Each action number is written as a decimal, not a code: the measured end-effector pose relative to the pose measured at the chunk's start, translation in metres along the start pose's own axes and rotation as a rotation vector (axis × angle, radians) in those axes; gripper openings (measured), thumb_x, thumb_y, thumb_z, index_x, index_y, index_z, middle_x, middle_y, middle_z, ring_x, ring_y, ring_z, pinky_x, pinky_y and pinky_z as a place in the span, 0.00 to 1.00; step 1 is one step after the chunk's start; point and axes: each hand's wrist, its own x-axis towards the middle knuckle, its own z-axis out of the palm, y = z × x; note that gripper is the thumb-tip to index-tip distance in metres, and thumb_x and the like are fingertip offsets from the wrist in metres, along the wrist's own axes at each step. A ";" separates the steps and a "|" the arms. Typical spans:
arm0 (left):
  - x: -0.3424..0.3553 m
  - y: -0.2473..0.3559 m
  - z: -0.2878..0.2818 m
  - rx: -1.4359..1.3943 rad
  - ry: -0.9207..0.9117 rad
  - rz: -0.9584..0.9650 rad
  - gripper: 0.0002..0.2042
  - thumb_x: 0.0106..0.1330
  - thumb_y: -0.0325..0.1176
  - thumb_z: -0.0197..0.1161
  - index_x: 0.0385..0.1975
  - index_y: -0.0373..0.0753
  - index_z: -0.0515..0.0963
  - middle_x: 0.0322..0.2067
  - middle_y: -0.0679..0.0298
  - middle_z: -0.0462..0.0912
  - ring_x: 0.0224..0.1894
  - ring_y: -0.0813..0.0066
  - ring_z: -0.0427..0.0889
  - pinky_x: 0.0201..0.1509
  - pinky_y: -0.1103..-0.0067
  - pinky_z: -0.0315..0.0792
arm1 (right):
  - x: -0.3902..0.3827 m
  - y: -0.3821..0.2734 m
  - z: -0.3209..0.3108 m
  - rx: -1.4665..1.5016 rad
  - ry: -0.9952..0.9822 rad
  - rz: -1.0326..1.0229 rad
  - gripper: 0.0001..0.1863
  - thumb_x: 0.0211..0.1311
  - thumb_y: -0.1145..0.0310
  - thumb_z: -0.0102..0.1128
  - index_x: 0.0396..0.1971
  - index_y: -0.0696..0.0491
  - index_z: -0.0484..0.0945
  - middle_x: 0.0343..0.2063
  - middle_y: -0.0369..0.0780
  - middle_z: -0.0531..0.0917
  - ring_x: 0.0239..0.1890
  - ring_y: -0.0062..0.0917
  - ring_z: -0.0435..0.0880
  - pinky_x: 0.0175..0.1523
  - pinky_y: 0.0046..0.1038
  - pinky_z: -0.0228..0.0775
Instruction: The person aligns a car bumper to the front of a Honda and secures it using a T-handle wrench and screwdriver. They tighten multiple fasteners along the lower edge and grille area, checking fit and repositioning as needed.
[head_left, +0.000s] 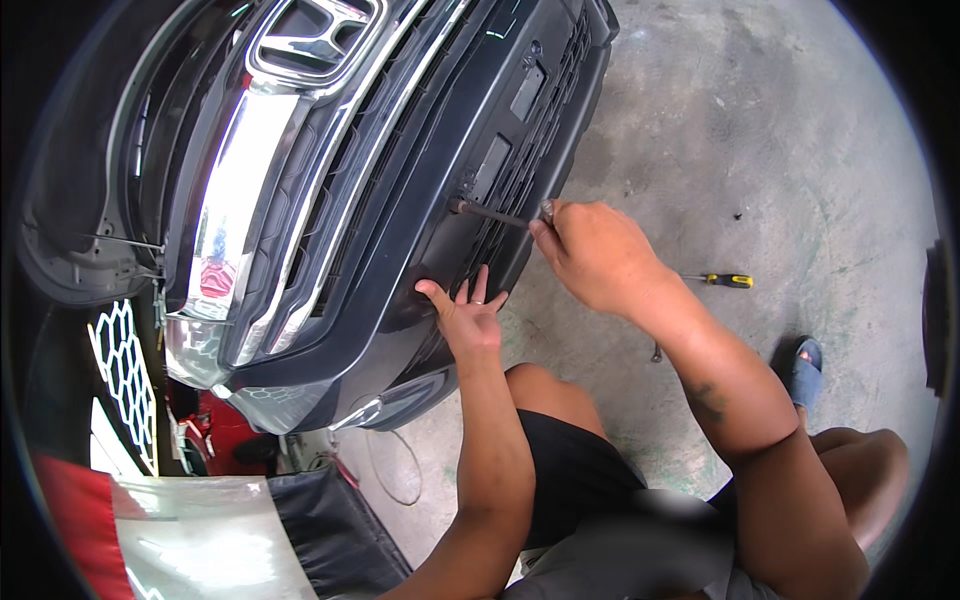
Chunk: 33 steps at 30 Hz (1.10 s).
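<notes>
A dark grey front bumper [410, 260] with a chrome grille and a car emblem [310, 35] fills the upper left. My right hand [590, 245] grips a metal socket wrench [495, 213], whose socket end sits at the bumper beside the lower of two recessed plates [490, 165]. My left hand [465, 315] rests against the bumper below that socket, fingers spread and holding nothing visible.
A yellow-handled screwdriver [730, 281] and another small tool [657, 352] lie on the concrete floor [740, 150] at right. A red, white and black cover [190, 525] is at lower left, near a looped hose [415, 465]. My sandalled foot [806, 370] is at right.
</notes>
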 end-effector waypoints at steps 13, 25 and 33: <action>0.007 -0.016 -0.004 -0.014 0.011 0.013 0.66 0.54 0.74 0.75 0.79 0.28 0.50 0.80 0.37 0.49 0.74 0.41 0.72 0.75 0.26 0.43 | -0.022 -0.047 0.027 0.990 0.246 0.496 0.37 0.74 0.64 0.69 0.71 0.67 0.59 0.35 0.48 0.83 0.19 0.23 0.82 0.23 0.29 0.80; 0.020 -0.030 0.001 -0.073 0.067 0.108 0.54 0.56 0.68 0.79 0.74 0.35 0.65 0.72 0.57 0.73 0.72 0.46 0.76 0.71 0.43 0.61 | 0.000 -0.065 0.022 -0.502 0.215 0.291 0.10 0.66 0.59 0.74 0.41 0.46 0.89 0.50 0.44 0.87 0.53 0.40 0.85 0.55 0.44 0.77; 0.020 -0.025 0.000 -0.081 0.078 0.093 0.52 0.58 0.64 0.80 0.73 0.33 0.67 0.70 0.56 0.77 0.68 0.50 0.80 0.58 0.58 0.68 | 0.006 -0.074 0.037 -1.046 0.098 0.116 0.09 0.71 0.60 0.67 0.44 0.46 0.89 0.56 0.43 0.86 0.67 0.39 0.79 0.78 0.50 0.54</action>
